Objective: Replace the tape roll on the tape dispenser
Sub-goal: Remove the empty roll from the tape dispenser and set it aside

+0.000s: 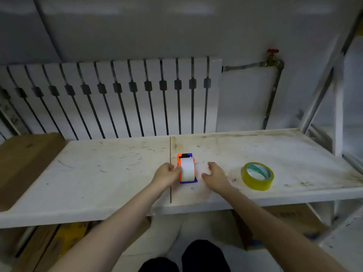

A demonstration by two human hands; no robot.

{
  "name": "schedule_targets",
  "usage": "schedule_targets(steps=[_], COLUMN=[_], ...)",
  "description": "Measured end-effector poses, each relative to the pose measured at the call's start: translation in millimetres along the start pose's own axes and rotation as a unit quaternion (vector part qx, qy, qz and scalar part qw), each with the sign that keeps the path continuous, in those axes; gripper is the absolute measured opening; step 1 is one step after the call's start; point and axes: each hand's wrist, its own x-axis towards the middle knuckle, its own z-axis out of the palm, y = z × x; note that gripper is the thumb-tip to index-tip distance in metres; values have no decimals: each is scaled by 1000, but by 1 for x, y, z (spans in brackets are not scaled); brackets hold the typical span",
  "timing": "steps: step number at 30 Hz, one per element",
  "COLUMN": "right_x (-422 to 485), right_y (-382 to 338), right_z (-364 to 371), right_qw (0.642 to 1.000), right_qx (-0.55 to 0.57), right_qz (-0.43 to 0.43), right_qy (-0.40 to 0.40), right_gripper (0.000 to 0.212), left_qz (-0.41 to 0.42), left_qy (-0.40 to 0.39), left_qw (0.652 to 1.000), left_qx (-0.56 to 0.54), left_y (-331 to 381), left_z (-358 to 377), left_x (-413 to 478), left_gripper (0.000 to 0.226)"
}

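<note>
One orange-and-blue dispenser (187, 168) carrying a white roll (187, 169) sits mid-desk (117, 173); left hand (167, 173) grips its side, right hand (214, 174) hovers spread apart. One yellow roll (257, 176) lies at 3 o'clock.

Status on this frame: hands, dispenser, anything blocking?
Left hand gripping dispenser with white roll mounted. Right hand open beside it, not touching. Yellow roll flat on shelf, right. Nothing blocking.

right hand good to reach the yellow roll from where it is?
Probably yes. The right hand sits open on the shelf, and the yellow tape roll lies just to its right with only bare surface between them.
</note>
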Motion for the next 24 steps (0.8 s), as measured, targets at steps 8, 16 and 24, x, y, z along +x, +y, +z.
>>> schedule_targets(steps=[8,16,24], right_x=[12,6,-13], right_y=[16,21,0], right_z=[10,11,-24], right_qw=[999,998,924], right_qx=[11,44,368], right_qz=[-42,-49,93], right_qy=[-21,-13,-49], right_gripper=[34,20,18], left_qz=[-41,-69,-38], left_qy=[64,58,18], left_qw=[990,982,969], left_qx=[-122,-166,-243], left_y=[13,34,60], left_z=[21,23,6], left_x=[17,14,-4], left_gripper=[23,24,31])
